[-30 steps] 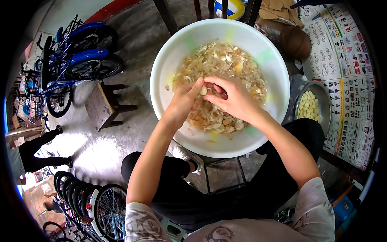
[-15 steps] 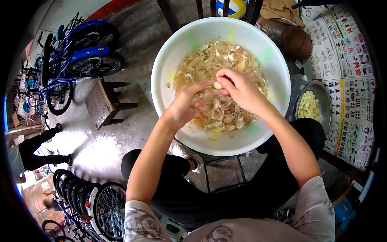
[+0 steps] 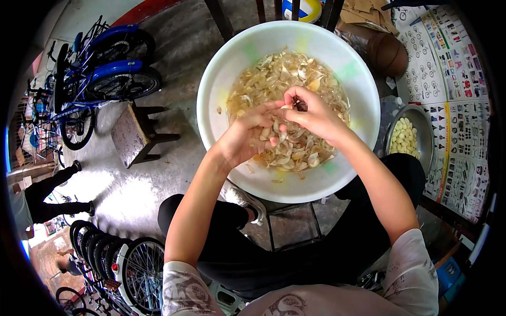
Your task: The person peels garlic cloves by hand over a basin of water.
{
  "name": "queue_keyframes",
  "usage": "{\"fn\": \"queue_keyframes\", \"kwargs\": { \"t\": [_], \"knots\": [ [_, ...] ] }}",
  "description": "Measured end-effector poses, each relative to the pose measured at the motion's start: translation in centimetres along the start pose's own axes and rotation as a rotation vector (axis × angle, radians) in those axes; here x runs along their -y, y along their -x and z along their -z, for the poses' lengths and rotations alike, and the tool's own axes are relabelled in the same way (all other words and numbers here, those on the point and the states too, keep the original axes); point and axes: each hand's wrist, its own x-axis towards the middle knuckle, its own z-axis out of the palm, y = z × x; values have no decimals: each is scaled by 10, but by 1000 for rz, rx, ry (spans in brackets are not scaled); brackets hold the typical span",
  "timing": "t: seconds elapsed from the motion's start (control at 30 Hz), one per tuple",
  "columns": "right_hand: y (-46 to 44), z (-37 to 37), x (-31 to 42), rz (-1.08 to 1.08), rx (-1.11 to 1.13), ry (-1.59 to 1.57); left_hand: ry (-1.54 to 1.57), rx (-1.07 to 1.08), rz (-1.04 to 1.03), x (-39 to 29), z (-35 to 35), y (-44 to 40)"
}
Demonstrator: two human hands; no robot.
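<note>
Near the centre, the left hand [image 3: 240, 138] has opened wider, leaving a garlic clove [image 3: 287, 107] at the fingertips, pinched by the right hand [image 3: 315, 113]. Beneath, garlic skins [image 3: 263, 73] fill the white basin [image 3: 211, 100]; right of frame, pale cloves [image 3: 404, 138] lie in a metal bowl [image 3: 427, 129].

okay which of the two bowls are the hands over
The large white bowl, holding loose skins; the smaller metal bowl at right holds pale cloves.
</note>
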Motion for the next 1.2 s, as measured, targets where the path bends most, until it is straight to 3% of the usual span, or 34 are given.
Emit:
{"fn": "queue_keyframes", "kwargs": {
  "t": [0.3,0.37,0.4,0.47,0.57,0.6,0.67,0.7,0.77,0.87,0.9,0.97,1.0,1.1,1.17,1.2],
  "knots": [
    [-1,-2,6,1,26,-111,-69,4,-114,4,-7,6],
    [0,6,18,-161,30,-168,-147,1,-224,1,-10,8],
    [-3,7,15,-113,-2,-136,-146,1,-224,0,-9,8],
    [-5,10,14,-93,-79,-205,-504,-60,-356,-4,-1,8],
    [-4,16,19,-98,-185,-300,-646,-254,-408,-6,9,1],
    [-4,18,21,-89,-223,-320,-650,-254,-406,-7,11,-4],
    [-4,21,24,-78,-258,-347,-1110,-387,-259,-8,12,-15],
    [-5,22,25,-77,-260,-344,-1109,-385,-261,2,12,-23],
    [-5,25,27,-71,-270,-394,-1663,-322,-60,31,18,-42],
    [-3,29,29,-54,-267,-414,-1945,-164,-126,62,33,-46],
    [-2,30,30,-51,-267,-412,-1947,-165,-130,58,32,-45],
    [0,31,32,-49,-260,-396,-1879,-406,-154,49,32,-39],
    [1,31,33,-47,-264,-400,-1885,-403,-154,56,37,-40],
    [4,32,37,-37,-245,-389,-2278,-309,-387,70,41,-41],
    [4,33,32,-46,-200,-415,-1787,-163,-412,66,34,-37],
    [5,33,33,-42,-204,-403,-1788,-166,-413,57,31,-36]
  ]
}}
